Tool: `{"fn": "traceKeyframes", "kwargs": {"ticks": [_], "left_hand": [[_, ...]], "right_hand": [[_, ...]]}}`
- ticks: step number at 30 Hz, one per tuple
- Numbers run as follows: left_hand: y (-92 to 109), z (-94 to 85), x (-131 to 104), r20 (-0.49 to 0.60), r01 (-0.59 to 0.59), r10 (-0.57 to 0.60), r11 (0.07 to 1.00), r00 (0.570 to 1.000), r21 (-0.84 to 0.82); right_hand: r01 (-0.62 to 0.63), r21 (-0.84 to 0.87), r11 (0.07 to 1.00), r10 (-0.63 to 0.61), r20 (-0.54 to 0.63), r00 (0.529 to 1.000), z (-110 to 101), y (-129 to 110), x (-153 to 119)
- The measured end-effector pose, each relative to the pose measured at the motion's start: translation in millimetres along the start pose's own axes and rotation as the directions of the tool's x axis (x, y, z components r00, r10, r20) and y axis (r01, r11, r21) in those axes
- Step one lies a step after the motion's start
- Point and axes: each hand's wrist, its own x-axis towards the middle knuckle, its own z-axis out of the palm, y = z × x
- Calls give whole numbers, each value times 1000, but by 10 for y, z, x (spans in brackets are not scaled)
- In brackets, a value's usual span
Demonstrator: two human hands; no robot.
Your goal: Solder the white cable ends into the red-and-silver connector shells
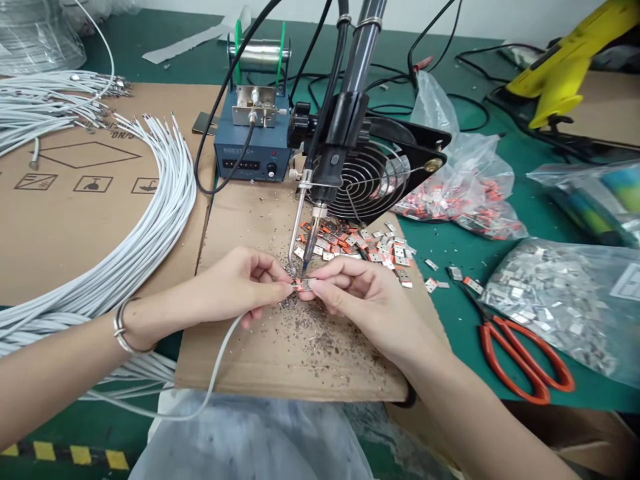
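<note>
Pinched in my left hand [255, 283] is the end of a white cable [220, 360], which droops below the hand toward the lower left. My right hand [357, 287] grips a small USB connector [303, 285] with orange plastic, held against the cable end. Right above this joint stands the tip of a soldering iron [311, 243] on a black stand, with a thin bent metal feed tube [294, 233] beside it. Whether the tip touches the connector I cannot tell. Fingers of both hands are closed, close together over the cardboard [240, 353], which is strewn with solder bits.
Behind are a blue solder feeder [253, 150] with a solder spool [260, 55] and a round fan guard [367, 180]. Loose USB connectors [385, 250] lie beyond my right hand. Orange-handled scissors [525, 360] and a bag of metal parts [555, 300] sit right, bundled white cables [150, 247] left.
</note>
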Motion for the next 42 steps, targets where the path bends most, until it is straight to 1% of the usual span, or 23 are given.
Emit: {"fn": "traceKeyframes", "kwargs": {"ticks": [9,14,18,26,35,38,42], "left_hand": [[23,22,5,-27,23,-24,999,999,-33],[46,20,-10,-26,27,-28,999,999,-30],[56,5,-19,-18,15,-16,999,1000,-42],[52,11,-24,-25,27,-28,999,999,-31],[55,0,-18,-14,11,-11,999,1000,-39],[34,-1,-7,-14,-3,3,1000,1000,-29],[4,6,5,-35,18,-18,1000,999,-6]], "right_hand": [[-2,-36,999,0,-40,999,4,18,3],[4,-4,1000,-4,-23,1000,1,23,4],[-16,29,999,15,6,1000,-5,10,-1],[-41,24,999,41,1,999,-22,17,-4],[-15,78,997,12,41,999,-35,47,9],[-4,78,997,1,35,999,-20,40,4],[15,62,998,-16,23,1000,-1,15,-4]]}}
